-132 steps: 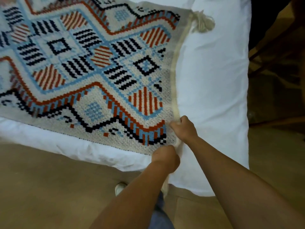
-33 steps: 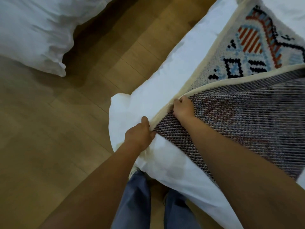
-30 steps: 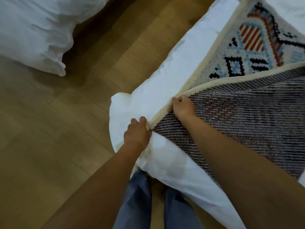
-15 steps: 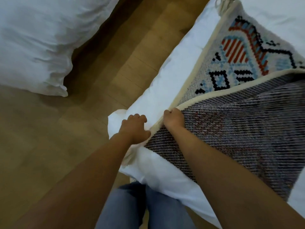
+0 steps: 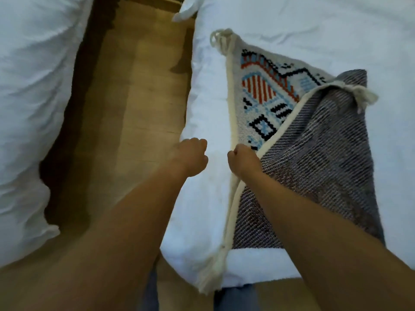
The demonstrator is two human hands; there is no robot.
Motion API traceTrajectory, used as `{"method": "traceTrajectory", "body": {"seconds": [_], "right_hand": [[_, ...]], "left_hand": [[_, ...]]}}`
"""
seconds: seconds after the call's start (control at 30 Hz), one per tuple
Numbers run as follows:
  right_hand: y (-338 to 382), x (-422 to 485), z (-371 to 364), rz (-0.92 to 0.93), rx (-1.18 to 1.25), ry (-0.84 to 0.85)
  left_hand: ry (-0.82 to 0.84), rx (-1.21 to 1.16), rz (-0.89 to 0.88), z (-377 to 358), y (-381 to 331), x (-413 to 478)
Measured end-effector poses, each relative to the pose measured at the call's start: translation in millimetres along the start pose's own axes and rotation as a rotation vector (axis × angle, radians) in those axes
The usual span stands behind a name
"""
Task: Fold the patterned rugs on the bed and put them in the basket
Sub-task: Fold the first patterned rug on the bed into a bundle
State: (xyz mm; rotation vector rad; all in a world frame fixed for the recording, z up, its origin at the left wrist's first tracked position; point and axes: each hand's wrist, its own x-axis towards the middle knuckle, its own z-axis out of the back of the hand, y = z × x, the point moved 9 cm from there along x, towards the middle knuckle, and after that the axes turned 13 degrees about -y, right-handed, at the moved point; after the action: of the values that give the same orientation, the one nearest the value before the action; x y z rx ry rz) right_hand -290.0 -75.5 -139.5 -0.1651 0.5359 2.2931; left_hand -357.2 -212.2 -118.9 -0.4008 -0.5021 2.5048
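Observation:
A patterned rug [image 5: 265,102] lies on the white bed [image 5: 292,30], folded over so its grey woven underside [image 5: 325,153] faces up and only a wedge of orange, blue and black pattern shows. Cream tassels hang at its corners. My right hand [image 5: 243,161] is closed on the cream border where the folded edges meet. My left hand [image 5: 190,157] hovers to the left over the bed's edge, fingers curled, holding nothing. No basket is in view.
A strip of wooden floor [image 5: 139,104] runs between this bed and a second white bed or duvet [image 5: 29,108] on the left. My legs in blue jeans [image 5: 152,292] stand at the foot of the bed.
My left hand has let go of the rug's edge and drawn away to the left. The view has swung up the bed, showing more of the folded rug and its far tassel.

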Motion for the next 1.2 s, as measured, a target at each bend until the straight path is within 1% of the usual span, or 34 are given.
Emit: {"method": "traceTrajectory", "body": {"seconds": [0.1, 0.23, 0.37, 0.53, 0.67, 0.73, 0.8, 0.93, 1.07, 1.2], "right_hand": [[19.5, -7.4, -4.1, -0.004, -0.09, -0.015], [32.5, 2.5, 5.8, -0.02, -0.1, -0.045], [20.1, 24.8, 22.9, -0.068, -0.053, -0.108], [-30.5, 59.4, 42.5, -0.253, 0.026, -0.157], [-81.2, 106.2, 63.5, -0.454, 0.089, -0.22], [-98.3, 127.9, 74.7, -0.506, 0.12, -0.233], [-117.9, 147.5, 84.1, -0.566, 0.169, -0.259], [-133.2, 177.9, 94.2, -0.593, 0.258, -0.269], [-144.1, 205.0, 99.5, -0.636, 0.316, -0.316], [-159.9, 227.8, 103.6, -0.725, 0.353, -0.392]], "left_hand": [[0.007, 0.07, -0.114, 19.9, 8.0, 17.4], [0.061, 0.125, -0.229, 23.0, -5.8, 38.4], [0.112, 0.215, -0.327, 14.1, -29.2, 65.4], [0.164, 0.304, -0.522, -1.7, -87.4, 110.3], [0.211, 0.323, -0.652, -18.4, -153.2, 167.0], [0.211, 0.35, -0.708, -24.2, -183.5, 191.9], [0.217, 0.359, -0.743, -32.7, -214.2, 220.0], [0.227, 0.323, -0.737, -44.5, -251.7, 261.7], [0.225, 0.331, -0.835, -66.4, -289.4, 292.3], [0.225, 0.329, -0.87, -93.0, -325.9, 328.9]]}}
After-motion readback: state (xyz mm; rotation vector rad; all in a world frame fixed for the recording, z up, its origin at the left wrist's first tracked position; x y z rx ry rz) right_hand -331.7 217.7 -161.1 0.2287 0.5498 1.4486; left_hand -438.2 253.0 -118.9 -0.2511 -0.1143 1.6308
